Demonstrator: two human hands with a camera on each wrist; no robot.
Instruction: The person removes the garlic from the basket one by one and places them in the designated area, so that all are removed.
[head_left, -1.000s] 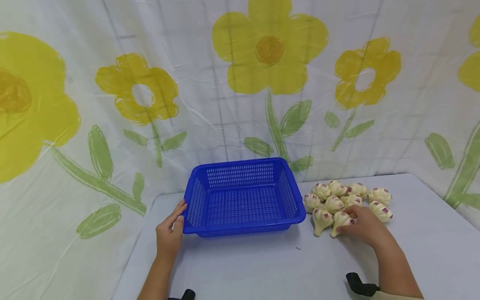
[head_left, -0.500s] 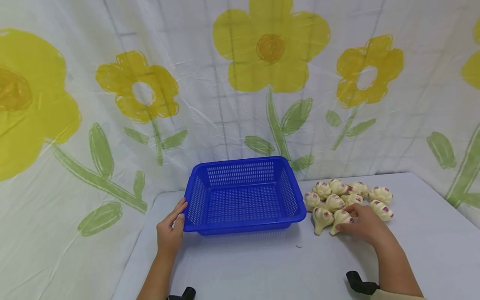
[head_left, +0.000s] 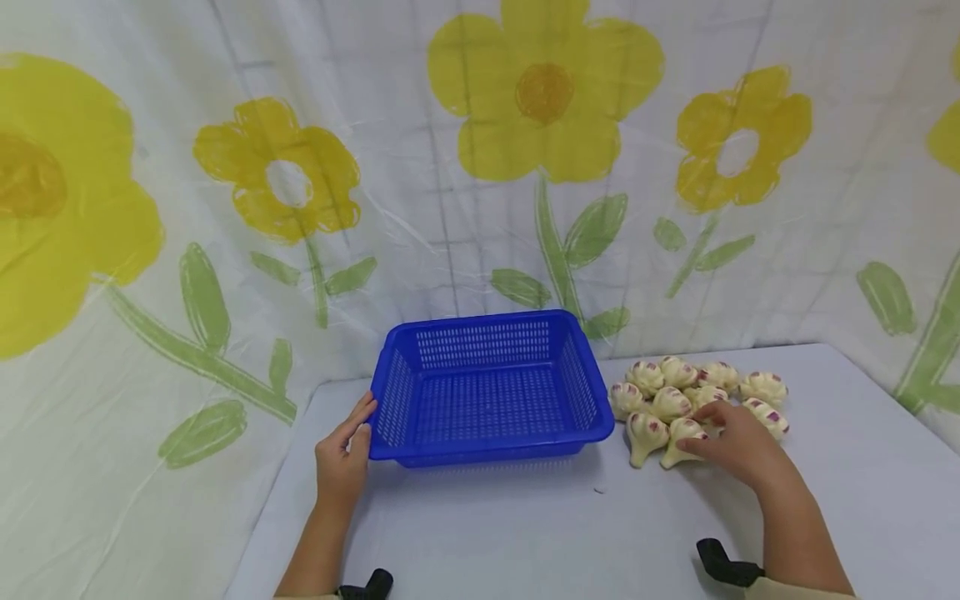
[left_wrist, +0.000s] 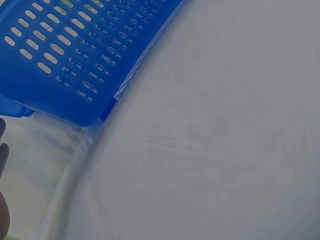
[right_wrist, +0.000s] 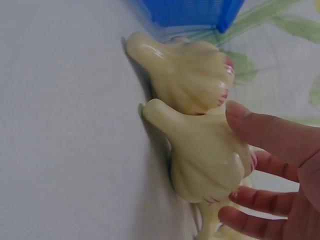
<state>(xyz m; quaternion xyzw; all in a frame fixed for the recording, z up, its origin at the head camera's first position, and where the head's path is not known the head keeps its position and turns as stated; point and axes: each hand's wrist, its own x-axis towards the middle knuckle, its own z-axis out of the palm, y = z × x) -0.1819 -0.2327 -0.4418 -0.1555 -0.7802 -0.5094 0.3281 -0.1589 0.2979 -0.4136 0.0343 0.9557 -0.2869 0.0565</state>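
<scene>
My left hand [head_left: 342, 467] is at the left side of a blue plastic basket [head_left: 491, 450], its extended fingers right at the rim. Only slivers of its fingers [left_wrist: 3, 150] show at the edge of the left wrist view, beside the basket's slotted wall [left_wrist: 65, 75]. On the right, my right hand [head_left: 738, 446] hovers around a cream garlic bulb [head_left: 681, 433] with purple marks. In the right wrist view, the thumb [right_wrist: 260, 132] reaches the top edge of that garlic bulb [right_wrist: 210, 155], while the other fingers [right_wrist: 265, 200] spread loosely beside it.
Several more garlic bulbs [head_left: 671, 403] cluster behind and beside it, one garlic bulb [head_left: 647, 433] lying just left. A small dark thread [head_left: 598, 491] lies on the white tabletop [head_left: 487, 533]. Behind the table hangs a white curtain [head_left: 420, 208] with yellow flowers.
My right hand has drawn slightly right, its thumb and fingers loosening around the front garlic bulb. The left hand and basket hold their places; the head view has tilted a little.
</scene>
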